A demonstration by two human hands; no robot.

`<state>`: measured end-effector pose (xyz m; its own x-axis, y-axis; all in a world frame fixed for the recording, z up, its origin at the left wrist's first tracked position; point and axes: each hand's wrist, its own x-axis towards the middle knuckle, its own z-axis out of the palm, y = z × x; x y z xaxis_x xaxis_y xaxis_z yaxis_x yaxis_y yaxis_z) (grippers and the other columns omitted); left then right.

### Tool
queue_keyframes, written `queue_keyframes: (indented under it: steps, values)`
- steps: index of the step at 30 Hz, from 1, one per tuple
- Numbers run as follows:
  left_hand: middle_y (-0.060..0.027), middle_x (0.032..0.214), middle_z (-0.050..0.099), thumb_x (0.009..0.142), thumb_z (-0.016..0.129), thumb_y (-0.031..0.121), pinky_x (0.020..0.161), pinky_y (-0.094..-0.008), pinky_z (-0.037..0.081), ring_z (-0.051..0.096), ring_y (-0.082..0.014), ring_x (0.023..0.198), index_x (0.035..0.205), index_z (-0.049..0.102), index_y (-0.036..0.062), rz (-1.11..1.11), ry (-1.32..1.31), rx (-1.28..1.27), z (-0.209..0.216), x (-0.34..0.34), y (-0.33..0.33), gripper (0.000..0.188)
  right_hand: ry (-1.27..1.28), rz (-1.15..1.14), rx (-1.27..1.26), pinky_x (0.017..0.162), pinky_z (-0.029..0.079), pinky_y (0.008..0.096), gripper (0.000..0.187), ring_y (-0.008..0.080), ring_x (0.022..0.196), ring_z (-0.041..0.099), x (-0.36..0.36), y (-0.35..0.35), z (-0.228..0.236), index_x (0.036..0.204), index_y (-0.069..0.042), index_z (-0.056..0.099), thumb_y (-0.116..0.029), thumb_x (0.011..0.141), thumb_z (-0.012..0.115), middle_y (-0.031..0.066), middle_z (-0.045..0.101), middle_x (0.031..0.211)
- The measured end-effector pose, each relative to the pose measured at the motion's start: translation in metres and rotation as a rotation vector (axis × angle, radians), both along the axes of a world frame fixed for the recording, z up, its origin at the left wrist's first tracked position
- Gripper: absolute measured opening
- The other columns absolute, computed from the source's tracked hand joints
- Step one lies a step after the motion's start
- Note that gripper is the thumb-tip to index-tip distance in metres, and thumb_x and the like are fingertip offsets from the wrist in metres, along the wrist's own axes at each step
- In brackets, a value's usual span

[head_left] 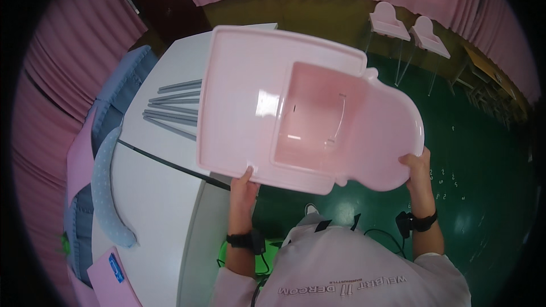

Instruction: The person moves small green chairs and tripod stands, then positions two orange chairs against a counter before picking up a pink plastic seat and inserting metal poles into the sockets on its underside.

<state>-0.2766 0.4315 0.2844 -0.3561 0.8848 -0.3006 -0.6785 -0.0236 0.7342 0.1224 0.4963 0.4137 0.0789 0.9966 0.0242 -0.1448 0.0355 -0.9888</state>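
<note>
A pink plastic high chair seat with its tray [242,79] is held up in front of me, over the table's edge and the floor. My left hand [244,189] grips the tray's near rim, thumb on top and the other fingers hidden beneath. My right hand [418,166] holds the rounded backrest at its right edge, thumb on the upper face. The seat hollow faces up, with a slot and a curved line visible inside. Several grey tubes [173,102] lie on the white table, their right ends hidden behind the tray.
The white table [153,185] has a dark seam across it. On it lie a blue dotted curved cushion [105,187] and a pink board [108,284] with a blue packet [116,267]. Two pink high chairs [389,21] stand far right. A green stool [230,254] sits beside me.
</note>
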Motion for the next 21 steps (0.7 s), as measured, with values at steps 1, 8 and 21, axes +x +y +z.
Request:
queue_keyframes:
  steps: [1, 8, 21]
  values:
    - [-0.0132, 0.125, 0.050, 0.092, 0.051, 0.005, 0.093, -0.0437, 0.046, 0.052, -0.0270, 0.113, 0.130, 0.039, -0.0002, -0.029, 0.002, 0.012, 0.004, -0.003, 0.025, 0.040, -0.004, 0.007, -0.014, 0.073, 0.048, 0.0304, 0.052, 0.0205, 0.081, 0.059, -0.004, 0.023, 0.000, 0.106, 0.012, 0.053, -0.008, 0.058, 0.056, 0.0132, 0.061, 0.092]
    - [-0.0122, 0.122, 0.052, 0.095, 0.051, 0.019, 0.088, -0.0461, 0.048, 0.053, -0.0259, 0.111, 0.129, 0.041, 0.0017, -0.030, -0.007, -0.087, 0.010, -0.036, 0.155, 0.039, 0.080, 0.029, 0.079, 0.073, 0.049, 0.0310, 0.052, 0.0196, 0.082, 0.059, -0.047, 0.169, 0.008, 0.106, 0.010, 0.053, -0.006, 0.057, 0.058, 0.0127, 0.060, 0.094]
    - [-0.0132, 0.116, 0.058, 0.094, 0.049, 0.038, 0.085, -0.0435, 0.054, 0.061, -0.0282, 0.101, 0.123, 0.045, 0.0012, 0.334, 0.028, -0.043, -0.012, -0.076, 0.320, 0.047, 0.178, 0.627, 0.236, 0.103, 0.032, 0.0326, 0.091, 0.0208, 0.120, 0.044, -0.142, 0.468, 0.033, 0.138, 0.006, 0.030, -0.020, 0.057, 0.066, 0.0111, 0.046, 0.130]
